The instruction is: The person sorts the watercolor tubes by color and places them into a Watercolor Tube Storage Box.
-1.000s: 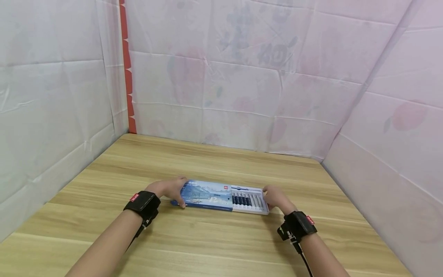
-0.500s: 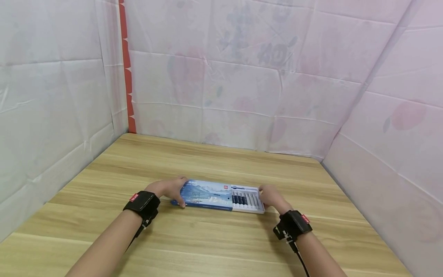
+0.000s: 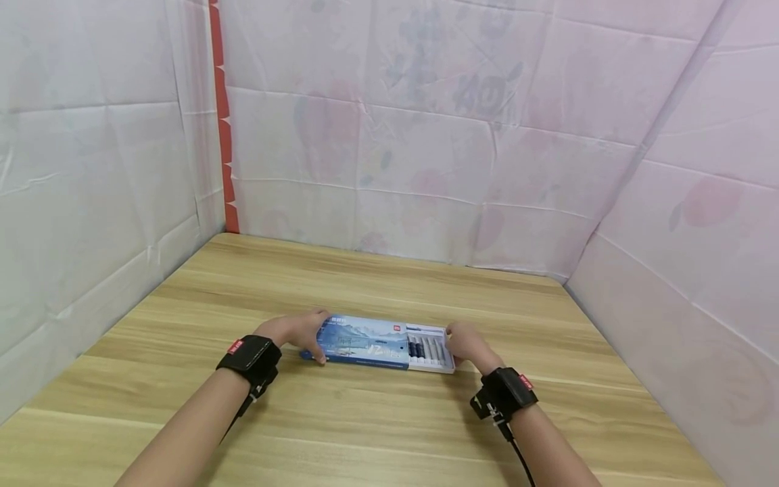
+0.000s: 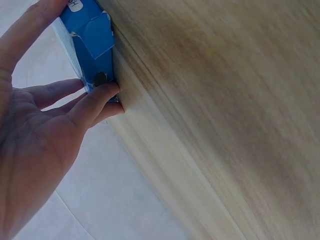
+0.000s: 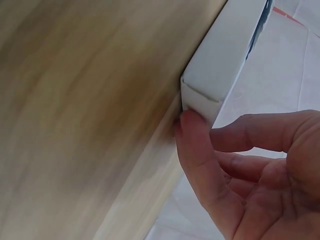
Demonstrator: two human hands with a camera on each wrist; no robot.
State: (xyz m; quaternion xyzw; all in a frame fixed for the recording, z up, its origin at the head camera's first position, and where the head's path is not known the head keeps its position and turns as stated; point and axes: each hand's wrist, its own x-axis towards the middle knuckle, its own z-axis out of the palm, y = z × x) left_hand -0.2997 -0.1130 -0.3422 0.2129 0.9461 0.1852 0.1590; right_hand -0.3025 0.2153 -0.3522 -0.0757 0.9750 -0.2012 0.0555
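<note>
A flat blue cardboard paint box sleeve (image 3: 365,343) printed with a mountain lake lies on the table. From its right end sticks out a white tray (image 3: 448,370) with several paint tubes (image 3: 427,349), some dark-capped, and a slim brush (image 3: 424,329) along the back. My left hand (image 3: 298,333) grips the sleeve's left end, thumb in front and fingers behind. In the left wrist view that end has a folded flap (image 4: 95,37). My right hand (image 3: 470,343) holds the tray's right end. In the right wrist view the fingertips meet its white end wall (image 5: 199,102).
The wood-grain table (image 3: 341,433) runs back to a pale sheet wall (image 3: 389,169). More sheeting stands at the left (image 3: 91,189) and right (image 3: 700,270). Each wrist wears a black strap with a cable (image 3: 508,443).
My right hand has moved left together with the tray, which has slid further into the sleeve. Less of the tray and fewer tubes show. The left hand and the sleeve stay almost where they were.
</note>
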